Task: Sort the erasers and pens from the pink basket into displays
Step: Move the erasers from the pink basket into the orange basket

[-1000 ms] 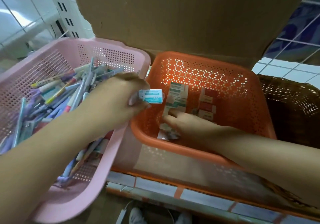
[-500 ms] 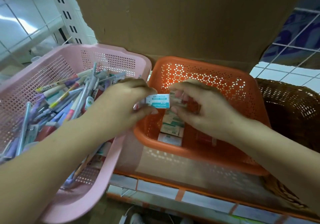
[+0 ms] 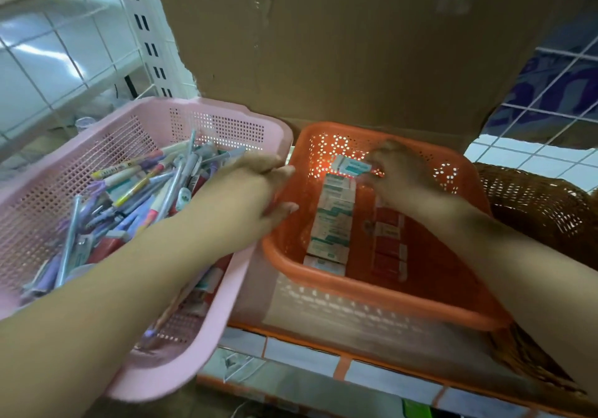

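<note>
Downward from the head camera, right hand [image 3: 404, 178] reaching into the orange basket [image 3: 372, 294], fingertips pinching a teal-and-white eraser [image 3: 351, 167] by its right end. Held just above the far end of a row of matching erasers [image 3: 333, 223] laid along the basket floor. Beside that row, to the right, a column of red-wrapped erasers [image 3: 388, 246]. Over the spot where the pink basket [image 3: 226, 112] meets the orange one, left hand [image 3: 242, 204] hovering, fingers loosely curled, thumb apart from them, nothing seen in its grasp; somewhat blurred. Heaped in the pink basket, partly under the left forearm, a jumble of pens [image 3: 145, 191] lying at all angles. At far right, touching the orange basket's side, a brown woven basket [image 3: 534, 204]. Behind both plastic baskets, a large sheet of cardboard [image 3: 356, 45] standing upright.
</note>
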